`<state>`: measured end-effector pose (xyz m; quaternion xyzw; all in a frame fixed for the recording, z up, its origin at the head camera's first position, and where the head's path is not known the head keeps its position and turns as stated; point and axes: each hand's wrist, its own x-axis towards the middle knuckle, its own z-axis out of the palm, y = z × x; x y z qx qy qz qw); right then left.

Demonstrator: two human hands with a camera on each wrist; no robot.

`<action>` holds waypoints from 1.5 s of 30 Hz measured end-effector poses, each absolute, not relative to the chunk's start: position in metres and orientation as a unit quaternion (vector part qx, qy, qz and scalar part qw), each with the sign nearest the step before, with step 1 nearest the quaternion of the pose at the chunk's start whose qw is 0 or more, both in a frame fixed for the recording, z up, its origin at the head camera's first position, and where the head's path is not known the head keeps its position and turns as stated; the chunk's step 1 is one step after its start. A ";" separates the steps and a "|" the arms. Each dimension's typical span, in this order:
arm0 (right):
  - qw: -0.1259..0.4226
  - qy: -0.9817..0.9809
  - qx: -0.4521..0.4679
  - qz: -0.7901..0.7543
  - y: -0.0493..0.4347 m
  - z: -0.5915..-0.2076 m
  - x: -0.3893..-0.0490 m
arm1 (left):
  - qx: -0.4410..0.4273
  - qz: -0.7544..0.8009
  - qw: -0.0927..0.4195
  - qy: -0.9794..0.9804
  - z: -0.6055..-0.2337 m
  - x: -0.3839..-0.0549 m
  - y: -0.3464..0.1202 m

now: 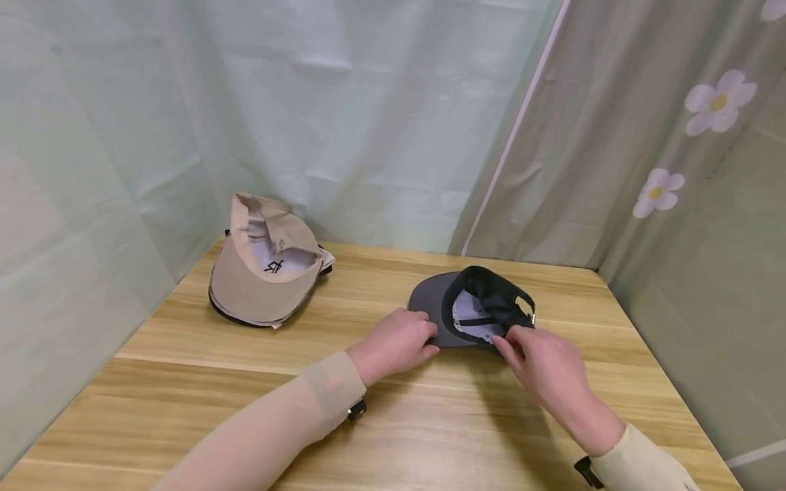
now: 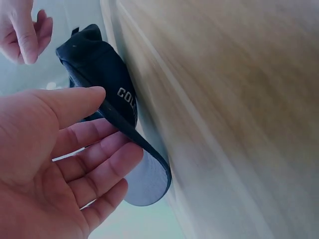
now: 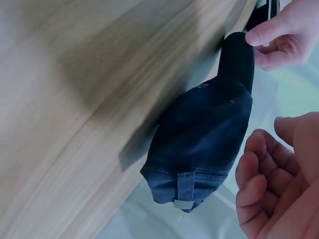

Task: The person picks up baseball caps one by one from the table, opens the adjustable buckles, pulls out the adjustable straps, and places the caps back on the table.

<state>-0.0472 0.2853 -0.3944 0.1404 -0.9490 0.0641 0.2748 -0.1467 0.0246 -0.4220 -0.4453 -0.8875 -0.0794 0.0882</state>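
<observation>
A dark baseball cap with a grey under-brim lies upside down at the right of the table, its brim pointing left. My left hand pinches the brim's near edge; in the left wrist view the thumb is on one side of the brim and the fingers on the other. White lettering shows on the dark crown. My right hand is at the crown's near right side, over its rim in the head view. In the right wrist view its loosely curled fingers are apart from the cap, near the back strap.
A beige cap lies upside down at the table's back left, with another darker brim edge showing under it. The wooden table is bordered by pale curtains at the back and sides.
</observation>
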 end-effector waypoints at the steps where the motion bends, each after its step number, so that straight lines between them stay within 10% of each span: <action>1: 0.266 -0.953 0.131 0.060 0.285 -0.394 -0.046 | -0.444 -0.079 0.092 -0.888 -0.422 -0.146 0.025; 34: 0.083 -0.995 0.006 0.052 0.282 -0.405 -0.066 | -0.473 -0.090 -0.015 -0.876 -0.414 -0.126 0.032; 45: 0.109 -0.991 0.064 0.048 0.275 -0.408 -0.070 | -0.413 -0.117 0.081 -0.900 -0.406 -0.137 0.021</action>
